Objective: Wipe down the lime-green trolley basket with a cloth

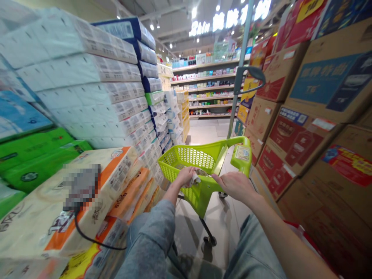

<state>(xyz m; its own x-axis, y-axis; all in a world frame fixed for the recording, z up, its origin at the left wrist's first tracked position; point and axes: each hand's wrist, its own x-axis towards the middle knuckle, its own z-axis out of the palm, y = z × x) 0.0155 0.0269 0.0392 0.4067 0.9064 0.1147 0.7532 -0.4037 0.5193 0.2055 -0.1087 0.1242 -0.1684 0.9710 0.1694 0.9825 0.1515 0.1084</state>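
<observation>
A lime-green plastic shopping cart [200,155] with a perforated basket stands on the floor in front of me. My left hand [186,176] is closed on a crumpled whitish cloth or wipe [195,179], pressed against the basket's near rim. To its right, my right hand [234,185] grips the cart's near side, thumb along the top edge; its other fingers are mostly hidden. The cart's looped handle [247,149] rises just beyond that hand. A grey pole [238,81] with a hooked grip stands up behind the cart.
Stacked tissue packs [95,73] line the left. On a nearer cream-and-orange pack [119,166] lies a blurred-out dark device [83,188] with a black cable. Cardboard cartons [290,135] are piled along the right. Stocked shelves [206,87] stand at the far end, past the tiled floor [203,131].
</observation>
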